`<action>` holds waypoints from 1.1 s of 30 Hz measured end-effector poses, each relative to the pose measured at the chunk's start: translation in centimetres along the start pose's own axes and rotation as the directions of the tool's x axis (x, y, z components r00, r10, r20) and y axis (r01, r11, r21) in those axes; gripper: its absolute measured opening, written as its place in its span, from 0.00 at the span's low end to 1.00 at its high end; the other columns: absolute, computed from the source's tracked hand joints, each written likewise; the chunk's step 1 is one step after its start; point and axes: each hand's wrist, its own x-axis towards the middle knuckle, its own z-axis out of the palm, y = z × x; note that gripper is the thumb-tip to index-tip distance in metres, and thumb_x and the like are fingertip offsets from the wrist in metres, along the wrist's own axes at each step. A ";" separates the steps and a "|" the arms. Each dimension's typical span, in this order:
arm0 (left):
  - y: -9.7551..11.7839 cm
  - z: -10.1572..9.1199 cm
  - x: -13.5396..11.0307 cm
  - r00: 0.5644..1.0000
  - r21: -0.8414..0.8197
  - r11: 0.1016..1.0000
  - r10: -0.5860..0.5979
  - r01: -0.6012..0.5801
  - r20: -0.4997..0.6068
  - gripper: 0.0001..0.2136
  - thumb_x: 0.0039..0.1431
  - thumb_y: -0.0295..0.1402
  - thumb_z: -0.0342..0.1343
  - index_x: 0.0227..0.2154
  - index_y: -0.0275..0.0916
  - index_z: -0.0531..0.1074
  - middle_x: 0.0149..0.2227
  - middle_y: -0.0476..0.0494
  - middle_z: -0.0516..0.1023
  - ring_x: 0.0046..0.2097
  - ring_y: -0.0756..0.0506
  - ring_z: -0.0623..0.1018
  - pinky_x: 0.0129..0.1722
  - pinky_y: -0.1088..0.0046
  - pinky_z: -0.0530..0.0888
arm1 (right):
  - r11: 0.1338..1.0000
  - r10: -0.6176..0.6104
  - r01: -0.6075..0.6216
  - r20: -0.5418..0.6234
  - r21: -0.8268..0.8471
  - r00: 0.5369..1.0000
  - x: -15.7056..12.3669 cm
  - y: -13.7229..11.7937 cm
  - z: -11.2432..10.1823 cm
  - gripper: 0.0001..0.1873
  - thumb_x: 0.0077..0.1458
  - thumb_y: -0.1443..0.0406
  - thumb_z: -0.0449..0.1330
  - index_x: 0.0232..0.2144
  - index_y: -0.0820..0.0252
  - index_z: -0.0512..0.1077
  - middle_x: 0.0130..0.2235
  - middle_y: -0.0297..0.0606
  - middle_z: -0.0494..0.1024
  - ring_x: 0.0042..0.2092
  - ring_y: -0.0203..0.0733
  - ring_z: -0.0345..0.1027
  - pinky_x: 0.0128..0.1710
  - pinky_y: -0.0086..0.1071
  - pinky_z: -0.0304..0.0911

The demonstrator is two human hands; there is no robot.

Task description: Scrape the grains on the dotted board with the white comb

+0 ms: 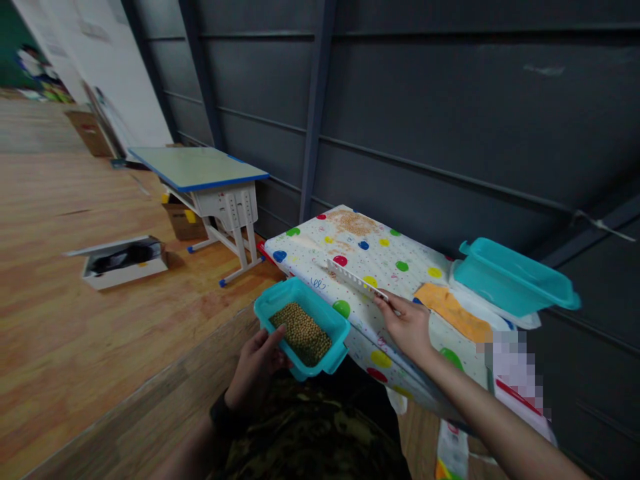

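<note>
We count 2 hands at work. The left hand (257,360) grips 1 teal tub (315,305), thumb over the near rim, the other fingers partly hidden against its outside. The tub holds 1 load of round tan beans (303,333), too many to count. The right hand (405,327) pinches 1 white perforated strip (355,280) by its near end; the strip points away from those fingers, over 1 dotted tablecloth (313,253).

Past the strip's tip, well apart from the right fingers, we record 1 main patch of small tan grains (356,223). To the right of these fingers lie 1 orange cloth (455,313) and, farther off, a 2nd teal tub (515,273). Ahead and left of the left fingers we note 1 blue-edged desk (200,167), 1 open white box (125,277) and 2 cardboard boxes (185,220).
</note>
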 end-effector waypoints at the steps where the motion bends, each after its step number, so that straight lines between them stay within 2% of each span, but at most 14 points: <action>1: 0.0 0.1 0.1 1.000 -0.001 1.000 0.004 -0.004 -0.006 0.29 0.34 0.56 0.83 0.26 0.39 0.77 0.19 0.53 0.75 0.22 0.49 0.74 0.24 0.70 0.78 | 1.000 -0.016 0.016 -0.013 -0.008 1.000 -0.1 -0.1 -0.1 0.12 0.66 0.59 0.65 0.39 0.50 0.90 0.39 0.37 0.90 0.35 0.51 0.88 0.38 0.39 0.85; 5: 0.1 0.4 0.1 1.000 -0.021 1.000 0.008 -0.008 -0.020 0.29 0.32 0.55 0.84 0.23 0.40 0.75 0.17 0.53 0.74 0.20 0.49 0.74 0.23 0.71 0.76 | 0.997 -0.073 0.073 -0.008 -0.039 0.997 -1.1 -0.7 -0.7 0.11 0.67 0.61 0.65 0.39 0.51 0.89 0.38 0.38 0.90 0.32 0.50 0.87 0.35 0.36 0.84; 10: 0.2 0.4 0.1 1.000 -0.039 0.999 -0.012 0.011 -0.017 0.30 0.32 0.53 0.85 0.27 0.39 0.76 0.20 0.54 0.75 0.22 0.50 0.73 0.23 0.71 0.78 | 0.987 -0.159 0.159 0.009 -0.014 0.987 -2.4 -2.4 -1.7 0.12 0.67 0.66 0.64 0.43 0.51 0.89 0.41 0.36 0.90 0.35 0.48 0.88 0.38 0.33 0.84; 15: -0.2 0.0 0.5 1.000 -0.039 0.999 -0.006 0.005 -0.012 0.30 0.33 0.54 0.84 0.29 0.40 0.76 0.20 0.55 0.74 0.22 0.50 0.73 0.24 0.71 0.78 | 0.984 -0.173 0.172 0.030 0.047 0.984 -2.5 -3.8 -2.1 0.11 0.67 0.67 0.66 0.43 0.50 0.89 0.40 0.35 0.90 0.32 0.45 0.87 0.36 0.30 0.83; 21: 0.0 0.0 0.3 1.000 -0.015 1.000 0.009 -0.009 0.003 0.29 0.35 0.54 0.83 0.29 0.40 0.75 0.20 0.55 0.74 0.22 0.50 0.74 0.24 0.71 0.78 | 0.995 -0.098 0.097 -0.027 -0.028 0.995 0.0 -1.4 -0.4 0.11 0.67 0.60 0.65 0.40 0.50 0.89 0.38 0.37 0.90 0.34 0.49 0.87 0.37 0.36 0.84; 25: 0.0 0.1 0.3 1.000 -0.017 1.000 -0.006 0.005 -0.023 0.31 0.32 0.55 0.84 0.28 0.41 0.74 0.19 0.55 0.74 0.22 0.49 0.74 0.24 0.70 0.78 | 0.994 -0.080 0.077 -0.036 -0.077 0.996 1.3 0.4 1.1 0.14 0.67 0.58 0.63 0.37 0.52 0.89 0.38 0.40 0.90 0.33 0.51 0.87 0.34 0.38 0.84; 28: -0.1 0.1 0.4 0.999 -0.021 1.000 -0.013 0.012 -0.040 0.31 0.31 0.55 0.84 0.28 0.41 0.74 0.18 0.54 0.74 0.21 0.49 0.73 0.23 0.70 0.77 | 0.992 -0.105 0.103 -0.031 -0.075 0.994 0.9 0.4 1.2 0.13 0.67 0.60 0.64 0.38 0.52 0.89 0.38 0.40 0.90 0.33 0.51 0.87 0.34 0.38 0.83; 33: -0.1 0.0 0.4 1.000 -0.023 1.000 -0.002 0.002 0.001 0.29 0.36 0.53 0.83 0.27 0.41 0.73 0.22 0.51 0.79 0.22 0.49 0.74 0.26 0.69 0.79 | 0.994 -0.110 0.110 0.007 -0.018 0.994 -0.7 -0.9 -0.1 0.11 0.68 0.60 0.66 0.39 0.53 0.89 0.38 0.39 0.90 0.33 0.50 0.87 0.35 0.36 0.83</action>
